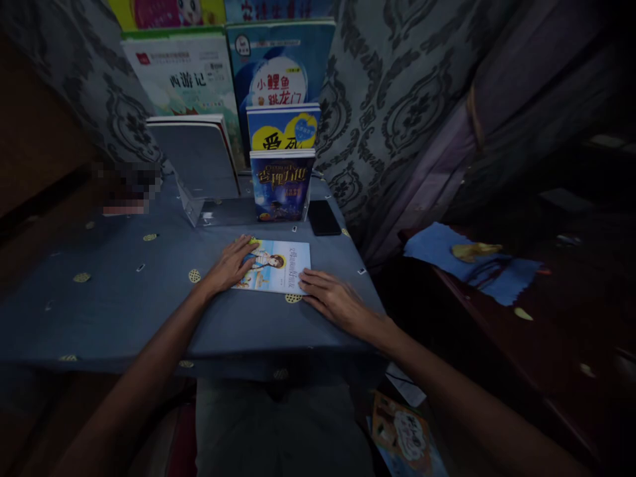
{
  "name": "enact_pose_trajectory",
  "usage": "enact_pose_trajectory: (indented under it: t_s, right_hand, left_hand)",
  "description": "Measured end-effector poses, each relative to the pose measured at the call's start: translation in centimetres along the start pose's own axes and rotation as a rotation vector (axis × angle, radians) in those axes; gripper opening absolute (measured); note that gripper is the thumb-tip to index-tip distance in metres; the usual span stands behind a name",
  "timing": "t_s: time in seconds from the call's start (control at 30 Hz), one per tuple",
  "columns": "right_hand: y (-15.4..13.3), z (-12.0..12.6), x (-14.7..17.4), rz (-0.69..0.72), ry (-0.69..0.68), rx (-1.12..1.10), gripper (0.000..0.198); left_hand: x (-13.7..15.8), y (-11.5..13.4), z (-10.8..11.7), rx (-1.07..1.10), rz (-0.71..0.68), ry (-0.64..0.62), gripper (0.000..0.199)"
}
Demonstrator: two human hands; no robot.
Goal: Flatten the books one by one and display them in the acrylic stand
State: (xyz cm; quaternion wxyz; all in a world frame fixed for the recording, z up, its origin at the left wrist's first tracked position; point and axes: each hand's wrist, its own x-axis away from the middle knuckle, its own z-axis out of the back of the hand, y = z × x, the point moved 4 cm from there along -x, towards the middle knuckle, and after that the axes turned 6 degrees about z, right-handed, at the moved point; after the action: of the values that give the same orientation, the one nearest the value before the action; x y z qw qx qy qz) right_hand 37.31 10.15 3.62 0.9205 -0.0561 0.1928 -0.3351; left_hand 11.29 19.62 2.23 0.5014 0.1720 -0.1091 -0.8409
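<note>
A booklet (271, 265) with a light blue cover, showing a drawn figure with braids, lies flat on the patterned tablecloth (149, 298). Over its left end rests my left hand (231, 262), fingers stretched across the cover. My right hand (330, 295) touches the lower right corner with extended fingers, the thumb beside the near edge. Neither hand is closed around the booklet. Behind it, a dark blue book (283, 189) stands upside down in a clear stand, in front of a blue and yellow book (283, 126).
A black phone (324, 218) lies right of the stand. Larger books, including a white-green one (183, 73) and a blue one (285, 56), lean at the back. On the right, a blue cloth (432, 248) lies on a dark red surface. Another book (405, 427) is below the table.
</note>
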Motion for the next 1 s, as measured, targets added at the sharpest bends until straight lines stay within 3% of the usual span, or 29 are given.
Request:
enact_pose_trajectory:
  t_s: [0.2,0.43,0.63,0.77,1.0]
  right_hand:
    - [0.8,-0.6,0.2,-0.006,0.013,0.068,0.026]
    - [3.2,-1.2,0.3,0.013,0.005,0.149,0.029]
    - [5.8,0.3,-2.0,-0.091,-0.023,0.197,0.033]
    - [7.4,0.5,-4.4,-0.172,-0.045,0.223,0.031]
    - [8.9,-1.2,-7.4,-0.206,-0.061,0.203,0.040]
  left_hand:
    - [0.0,-0.1,-0.3,-0.014,0.016,-0.014,0.054]
    - [-0.3,0.5,0.4,-0.124,-0.003,0.071,0.047]
    - [0.3,1.8,2.4,-0.337,0.145,0.125,0.033]
    - [0.9,1.9,2.2,-0.256,0.199,0.116,0.025]
    - [1.2,2.3,1.0,-0.072,0.149,0.032,0.029]
